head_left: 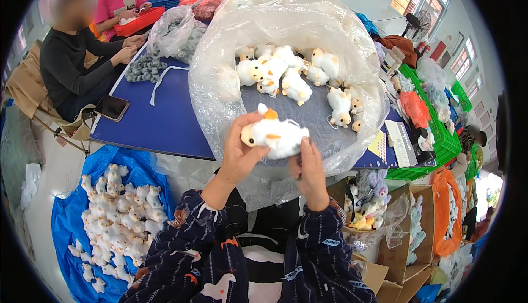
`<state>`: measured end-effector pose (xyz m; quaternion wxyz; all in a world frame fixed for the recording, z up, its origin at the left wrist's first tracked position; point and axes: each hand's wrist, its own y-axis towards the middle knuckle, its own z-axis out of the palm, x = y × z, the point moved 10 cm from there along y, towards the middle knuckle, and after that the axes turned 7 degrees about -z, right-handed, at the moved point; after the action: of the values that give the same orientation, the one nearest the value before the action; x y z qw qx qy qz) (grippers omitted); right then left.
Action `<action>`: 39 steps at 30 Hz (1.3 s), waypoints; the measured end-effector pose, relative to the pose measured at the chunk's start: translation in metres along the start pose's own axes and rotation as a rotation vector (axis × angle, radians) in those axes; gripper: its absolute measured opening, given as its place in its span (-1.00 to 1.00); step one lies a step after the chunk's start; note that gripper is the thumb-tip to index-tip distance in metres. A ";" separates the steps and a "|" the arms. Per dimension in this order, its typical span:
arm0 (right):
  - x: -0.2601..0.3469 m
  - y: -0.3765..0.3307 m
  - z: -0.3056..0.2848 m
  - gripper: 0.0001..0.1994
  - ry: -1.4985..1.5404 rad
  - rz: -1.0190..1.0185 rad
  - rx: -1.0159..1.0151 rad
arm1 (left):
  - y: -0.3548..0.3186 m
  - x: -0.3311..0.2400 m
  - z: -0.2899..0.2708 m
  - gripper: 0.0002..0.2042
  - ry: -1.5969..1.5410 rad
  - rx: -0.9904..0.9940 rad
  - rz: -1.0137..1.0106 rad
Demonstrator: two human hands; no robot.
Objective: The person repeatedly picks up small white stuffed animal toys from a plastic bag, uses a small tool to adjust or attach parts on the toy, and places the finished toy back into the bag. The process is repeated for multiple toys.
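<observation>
A white plush toy (pixel 283 141) with a cream face, a dark eye and orange patches lies sideways between my hands. My left hand (pixel 241 143) grips it around the head end. My right hand (pixel 309 172) presses its fingers against the fluffy rear end. Just beyond, a large clear plastic bag (pixel 220 77) stands wide-mouthed on the blue table (pixel 165 117). Inside it, toward the far side, lie several similar plush toys (pixel 297 87), some tipped over or stacked on each other.
A blue sheet (pixel 69 231) on the floor at left holds a heap of white plush toys (pixel 118 209). A phone (pixel 111 108) lies near the table's left edge, beside a seated person (pixel 71 66). Cardboard boxes (pixel 396 248) and green crates (pixel 440 138) stand at right.
</observation>
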<state>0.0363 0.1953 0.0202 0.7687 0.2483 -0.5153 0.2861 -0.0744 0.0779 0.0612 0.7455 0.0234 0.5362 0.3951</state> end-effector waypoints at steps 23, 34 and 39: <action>0.013 -0.015 0.019 -0.64 -0.242 -0.242 0.061 | 0.001 0.007 -0.015 -0.44 0.254 -0.136 -0.140; 0.044 0.010 0.019 -0.59 -0.729 -0.174 0.307 | 0.000 -0.039 -0.084 -0.36 0.361 -0.314 0.022; 0.079 0.084 -0.028 -0.62 -1.096 -0.596 -0.010 | -0.031 -0.133 -0.083 -0.07 -1.209 0.457 0.318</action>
<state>0.0199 0.2889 0.0919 0.4403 0.4888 -0.7447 -0.1122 -0.1397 -0.0572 0.1154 0.8240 0.4771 0.0841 0.2938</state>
